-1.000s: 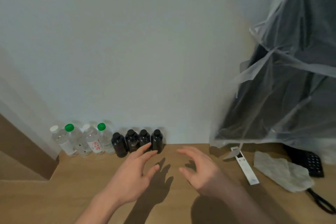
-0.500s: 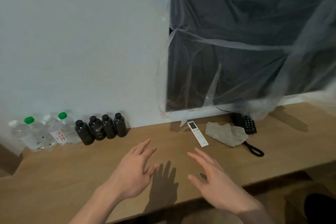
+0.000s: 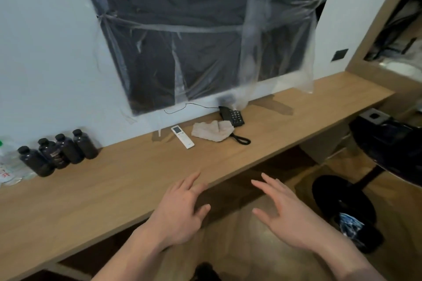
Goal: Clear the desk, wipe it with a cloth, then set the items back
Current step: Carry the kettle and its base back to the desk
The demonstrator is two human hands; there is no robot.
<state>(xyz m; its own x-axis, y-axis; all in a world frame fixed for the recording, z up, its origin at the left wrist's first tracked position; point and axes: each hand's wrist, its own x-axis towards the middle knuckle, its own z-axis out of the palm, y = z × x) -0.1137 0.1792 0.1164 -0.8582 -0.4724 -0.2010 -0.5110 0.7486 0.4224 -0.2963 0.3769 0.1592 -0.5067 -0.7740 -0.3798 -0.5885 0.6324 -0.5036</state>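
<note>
Both hands are being held with fingers spread wide and nothing gripped: the left hand over the front edge of the tabletop, the right hand past that edge. A crumpled cloth is lying near the wall, between a white remote and a black telephone. Four dark bottles are standing at the left.

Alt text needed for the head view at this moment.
Two open, empty hands, left hand and right hand, hover at the front edge of a wooden desk. Farther back lie a cloth, white remote, black phone and dark bottles.
</note>
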